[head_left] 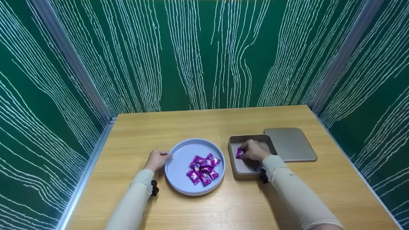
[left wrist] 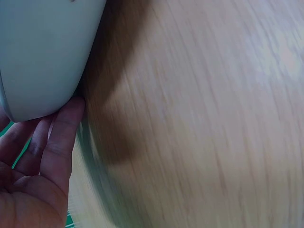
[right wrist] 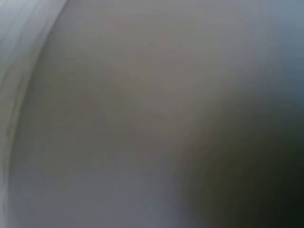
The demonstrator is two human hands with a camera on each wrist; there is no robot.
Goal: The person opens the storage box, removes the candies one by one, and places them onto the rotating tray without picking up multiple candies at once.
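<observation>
Purple wrapping shows at the fingertips of the right hand [head_left: 254, 150], whose thumb and fingers pinch one sweet [head_left: 239, 153] inside the tin [head_left: 247, 176], near its left wall; whether that sweet touches the tin's floor, I cannot tell. A light pinch across the firm middle, rather than a loose wrapper end, should hold best, with knuckles and cuff kept clear of the walls. More purple, partly hidden, shows below the wrist [head_left: 259, 166]. The right wrist view is too blurred to add anything.

The left hand [head_left: 156, 160] grips the edge of the pale dish [head_left: 177, 169], fingers against its outer side; gentle, steady pressure there should keep it flat. A pile of sweets [head_left: 204, 169] lies right of the dish's middle. Beyond the tin, the lid [head_left: 290, 145] rests flat on the wooden table [head_left: 143, 127].
</observation>
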